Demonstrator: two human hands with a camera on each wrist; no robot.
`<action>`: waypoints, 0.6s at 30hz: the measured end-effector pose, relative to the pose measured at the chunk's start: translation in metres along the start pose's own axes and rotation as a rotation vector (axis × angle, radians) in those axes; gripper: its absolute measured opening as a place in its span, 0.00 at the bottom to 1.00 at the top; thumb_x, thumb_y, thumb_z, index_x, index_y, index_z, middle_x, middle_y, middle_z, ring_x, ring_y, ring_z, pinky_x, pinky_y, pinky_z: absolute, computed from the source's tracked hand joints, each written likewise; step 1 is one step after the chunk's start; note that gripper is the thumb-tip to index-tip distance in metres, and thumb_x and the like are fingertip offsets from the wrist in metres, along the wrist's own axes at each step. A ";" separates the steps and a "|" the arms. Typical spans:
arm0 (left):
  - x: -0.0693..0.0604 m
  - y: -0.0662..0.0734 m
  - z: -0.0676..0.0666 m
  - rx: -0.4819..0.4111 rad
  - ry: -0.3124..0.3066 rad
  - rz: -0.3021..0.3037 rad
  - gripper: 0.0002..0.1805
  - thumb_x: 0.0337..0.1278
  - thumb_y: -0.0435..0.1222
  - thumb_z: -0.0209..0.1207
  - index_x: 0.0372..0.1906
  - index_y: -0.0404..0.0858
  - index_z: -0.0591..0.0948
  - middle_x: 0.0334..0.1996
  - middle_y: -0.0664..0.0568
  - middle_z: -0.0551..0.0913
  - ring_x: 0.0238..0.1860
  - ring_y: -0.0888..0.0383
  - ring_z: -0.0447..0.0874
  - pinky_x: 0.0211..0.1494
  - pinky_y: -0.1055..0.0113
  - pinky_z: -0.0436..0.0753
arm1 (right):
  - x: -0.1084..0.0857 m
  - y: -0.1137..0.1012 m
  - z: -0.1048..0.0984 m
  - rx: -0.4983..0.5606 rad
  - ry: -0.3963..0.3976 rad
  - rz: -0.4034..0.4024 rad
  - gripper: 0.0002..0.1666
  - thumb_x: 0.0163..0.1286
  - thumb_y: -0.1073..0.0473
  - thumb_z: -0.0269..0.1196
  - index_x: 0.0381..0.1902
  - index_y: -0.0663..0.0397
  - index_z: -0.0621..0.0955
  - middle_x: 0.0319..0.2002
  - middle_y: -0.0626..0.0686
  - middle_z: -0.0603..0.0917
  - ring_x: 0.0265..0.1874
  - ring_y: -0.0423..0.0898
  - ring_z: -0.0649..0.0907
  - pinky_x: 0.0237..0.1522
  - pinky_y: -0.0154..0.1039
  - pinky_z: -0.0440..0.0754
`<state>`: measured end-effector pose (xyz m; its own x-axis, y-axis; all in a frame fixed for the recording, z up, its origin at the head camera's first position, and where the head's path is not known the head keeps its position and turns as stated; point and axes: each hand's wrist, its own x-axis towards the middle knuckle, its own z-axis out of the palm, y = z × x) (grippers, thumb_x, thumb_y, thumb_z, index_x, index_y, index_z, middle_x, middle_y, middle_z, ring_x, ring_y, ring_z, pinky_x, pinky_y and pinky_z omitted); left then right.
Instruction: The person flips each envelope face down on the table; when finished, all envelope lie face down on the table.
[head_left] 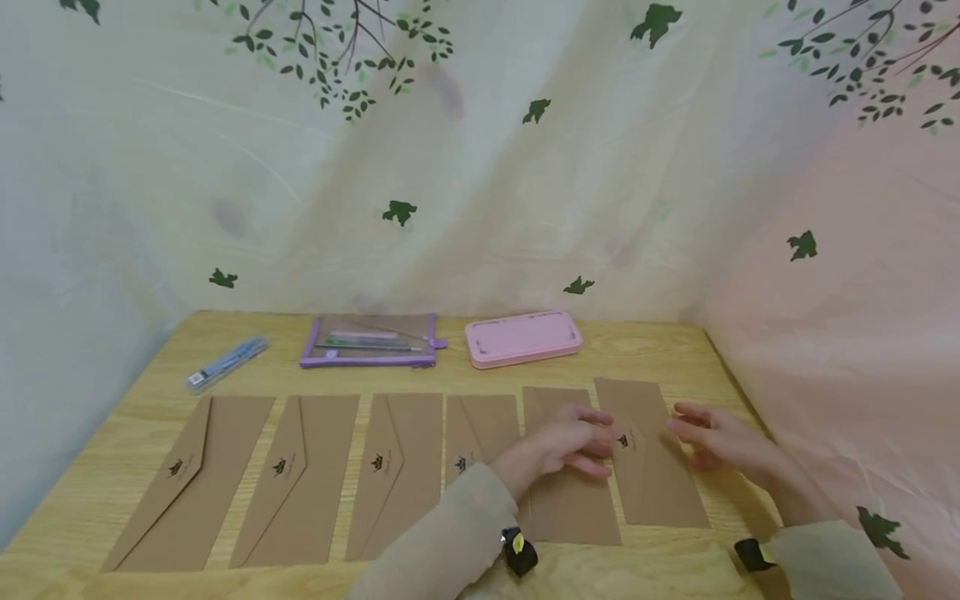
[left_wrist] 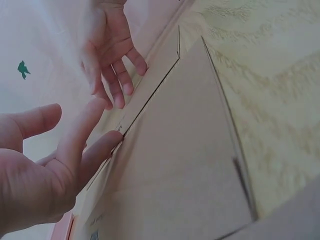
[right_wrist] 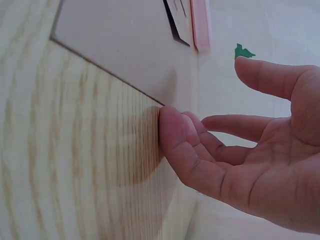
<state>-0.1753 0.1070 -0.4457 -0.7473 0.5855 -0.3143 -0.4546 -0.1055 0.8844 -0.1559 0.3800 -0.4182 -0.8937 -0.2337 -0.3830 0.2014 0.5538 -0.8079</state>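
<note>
Pale hanging sheeting printed with green leaves and birds surrounds a light wood-grained bench, on which we find a brown paper envelope with a small dark crown emblem, the rightmost of six in a row. It lies flat, slightly slanted, between the two hands. On its left side we see the left hand, open, its fingers loosely extended toward the emblem; it grips nothing. At its right edge we see the right hand, also open and lightly bent, thumb apart from the fingers; its fingertips are at the paper's edge, though we cannot tell how firmly they touch. Just beside, partly beneath the left hand, lies the fifth brown envelope; leftward we count the fourth, partly covered by the forearm, then the third, the second and the first, their pointed flaps visible. Farther back we see a pink rounded rectangular case, a see-through purple-edged zip pouch holding slim writing tools, and a narrow blue-and-clear packet. Light sleeves cover both forearms.
</note>
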 end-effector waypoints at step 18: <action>0.006 0.012 -0.010 -0.241 -0.037 -0.142 0.19 0.69 0.27 0.58 0.61 0.22 0.73 0.55 0.30 0.77 0.59 0.36 0.78 0.62 0.46 0.80 | 0.002 0.006 -0.005 0.112 -0.025 0.027 0.45 0.82 0.50 0.53 0.74 0.83 0.49 0.64 0.72 0.67 0.48 0.48 0.75 0.43 0.41 0.87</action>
<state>-0.1903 0.1016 -0.4401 -0.6518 0.6363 -0.4126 -0.6590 -0.2060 0.7234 -0.1584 0.3868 -0.4222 -0.8774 -0.2406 -0.4150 0.2698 0.4677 -0.8417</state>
